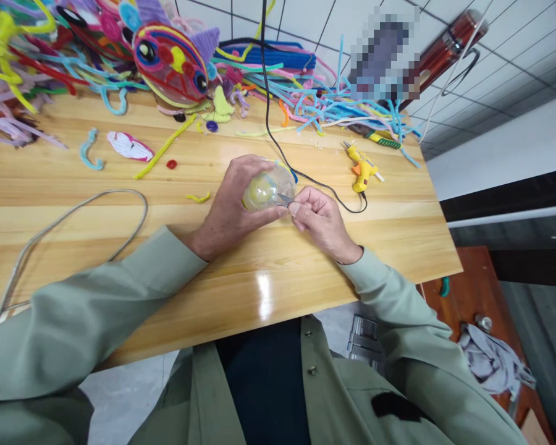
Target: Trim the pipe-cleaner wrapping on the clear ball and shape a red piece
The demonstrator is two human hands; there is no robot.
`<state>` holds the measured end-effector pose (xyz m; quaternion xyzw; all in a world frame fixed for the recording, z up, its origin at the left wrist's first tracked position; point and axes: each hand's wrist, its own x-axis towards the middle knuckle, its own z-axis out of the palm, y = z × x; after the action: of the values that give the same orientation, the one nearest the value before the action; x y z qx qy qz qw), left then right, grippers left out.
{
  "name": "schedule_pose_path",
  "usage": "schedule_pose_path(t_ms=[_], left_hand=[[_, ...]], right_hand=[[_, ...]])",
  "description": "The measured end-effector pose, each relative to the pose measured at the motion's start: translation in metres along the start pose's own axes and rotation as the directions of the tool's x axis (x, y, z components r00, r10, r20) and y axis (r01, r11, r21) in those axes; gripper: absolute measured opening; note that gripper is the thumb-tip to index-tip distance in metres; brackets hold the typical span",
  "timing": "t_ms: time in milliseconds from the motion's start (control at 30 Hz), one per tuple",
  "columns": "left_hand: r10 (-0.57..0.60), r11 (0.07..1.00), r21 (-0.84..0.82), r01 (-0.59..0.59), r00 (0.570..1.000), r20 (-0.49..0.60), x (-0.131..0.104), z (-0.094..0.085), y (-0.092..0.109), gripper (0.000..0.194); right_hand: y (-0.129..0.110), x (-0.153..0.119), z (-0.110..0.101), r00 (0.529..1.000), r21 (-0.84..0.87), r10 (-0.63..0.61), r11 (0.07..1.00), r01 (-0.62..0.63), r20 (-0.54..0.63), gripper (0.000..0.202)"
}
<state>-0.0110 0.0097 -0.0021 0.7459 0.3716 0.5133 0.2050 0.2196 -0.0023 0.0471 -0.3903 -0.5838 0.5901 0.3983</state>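
Observation:
My left hand [234,204] is wrapped round a clear, rounded plastic shell [271,185], holding it just over the wooden table. Yellow shows through its left side, and a blue strip runs along its far edge. Pinched between the thumb and fingers of my right hand [322,219] is a small pointed metal blade [285,199], its tip against the shell's near right side. Most of the blade is hidden in my fingers, so I cannot tell whether it belongs to a larger tool. A yellow glue gun [362,168] lies to the right of my hands.
A colourful fish-like figure [171,65] stands at the back left among heaps of pipe cleaners [315,102]. A black cord [267,93] runs down behind the shell. Left lie a white-and-pink piece [130,146], a yellow pipe cleaner [165,147] and a grey cable [74,213].

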Motion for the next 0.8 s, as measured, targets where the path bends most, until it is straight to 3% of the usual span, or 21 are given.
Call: schedule_pose_path(t_ms=[300,800], left_hand=[[-0.007,1.0,0.025,0.008,0.999,-0.035,-0.006,0.005,0.0,0.07],[-0.022,0.998,0.052,0.026,0.997,-0.078,-0.007,0.011,-0.001,0.075]], right_hand=[[0.012,-0.012,0.015,0.991,0.038,-0.015,0.999,0.02,-0.13,0.049],[0.017,-0.011,0.033,0.977,0.11,-0.006,0.993,0.03,-0.215,0.059]])
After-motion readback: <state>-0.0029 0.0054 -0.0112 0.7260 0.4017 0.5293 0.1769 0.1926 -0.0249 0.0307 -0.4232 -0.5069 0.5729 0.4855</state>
